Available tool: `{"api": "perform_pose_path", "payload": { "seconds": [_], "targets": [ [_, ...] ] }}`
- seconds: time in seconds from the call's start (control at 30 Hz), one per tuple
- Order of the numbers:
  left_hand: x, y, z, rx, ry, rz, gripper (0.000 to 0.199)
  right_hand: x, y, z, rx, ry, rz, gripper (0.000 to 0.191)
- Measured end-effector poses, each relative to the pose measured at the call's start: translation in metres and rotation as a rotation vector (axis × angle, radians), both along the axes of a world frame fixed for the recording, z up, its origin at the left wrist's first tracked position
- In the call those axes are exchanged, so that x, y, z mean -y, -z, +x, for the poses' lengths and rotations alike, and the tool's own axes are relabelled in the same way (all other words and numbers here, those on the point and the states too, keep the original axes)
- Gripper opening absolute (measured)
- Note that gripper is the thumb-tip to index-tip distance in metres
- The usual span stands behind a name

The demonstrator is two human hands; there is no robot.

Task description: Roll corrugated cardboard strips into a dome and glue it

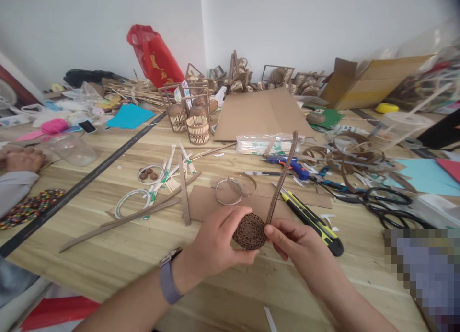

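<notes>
A tight round coil of brown corrugated cardboard strip [248, 231] is gripped at its left side by my left hand [219, 238], thumb below and fingers above. Its loose end [282, 178] rises up and away to the right. My right hand [293, 238] pinches that strip where it leaves the coil. Beyond the coil a piece of flat cardboard [203, 202] lies on the table, with a metal-coloured ring [229, 191] on it. Just past my right hand is a yellow and black utility knife [312, 219]. A blue glue gun [287, 165] lies farther back.
Black scissors [388, 202] and curled cardboard strips [347, 154] lie at the right. Wooden sticks [172, 174] and tape rolls [132, 202] are at the left. Small stick-built baskets [197, 130] stand behind. Another person's hand [25, 158] rests at the far left, near a clear jar [74, 149].
</notes>
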State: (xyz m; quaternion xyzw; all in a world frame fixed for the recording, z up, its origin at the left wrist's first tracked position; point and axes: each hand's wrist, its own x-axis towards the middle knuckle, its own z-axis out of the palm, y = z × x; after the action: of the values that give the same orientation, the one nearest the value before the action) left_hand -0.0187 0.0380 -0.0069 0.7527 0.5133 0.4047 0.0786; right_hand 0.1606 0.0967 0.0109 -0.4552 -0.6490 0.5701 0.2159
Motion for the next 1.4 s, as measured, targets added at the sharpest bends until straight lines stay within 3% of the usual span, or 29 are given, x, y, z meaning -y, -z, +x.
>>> {"api": "perform_pose_path", "payload": {
  "seconds": [0.4, 0.53, 0.7, 0.83, 1.13, 1.4],
  "targets": [
    [-0.003, 0.003, -0.004, -0.079, 0.182, -0.132, 0.062, -0.007, 0.001, 0.007, 0.038, -0.127, 0.044, 0.056],
    [-0.003, 0.002, -0.007, -0.027, 0.182, -0.107, 0.071, -0.007, 0.005, 0.006, -0.041, -0.055, -0.005, 0.056],
    [-0.005, 0.005, -0.006, 0.066, 0.091, -0.110, 0.087, -0.002, 0.012, 0.002, -0.181, 0.078, -0.044, 0.054],
    [-0.006, 0.005, -0.007, 0.071, 0.086, -0.158, 0.078, 0.002, 0.016, -0.002, -0.203, 0.092, -0.066, 0.052],
    [-0.008, -0.008, -0.012, 0.069, 0.171, -0.253, 0.065, -0.010, 0.004, 0.010, -0.029, -0.098, -0.026, 0.061],
    [-0.009, -0.005, -0.011, 0.031, 0.303, -0.287, 0.062, -0.017, -0.001, 0.017, 0.034, -0.216, 0.039, 0.059]
  ]
}}
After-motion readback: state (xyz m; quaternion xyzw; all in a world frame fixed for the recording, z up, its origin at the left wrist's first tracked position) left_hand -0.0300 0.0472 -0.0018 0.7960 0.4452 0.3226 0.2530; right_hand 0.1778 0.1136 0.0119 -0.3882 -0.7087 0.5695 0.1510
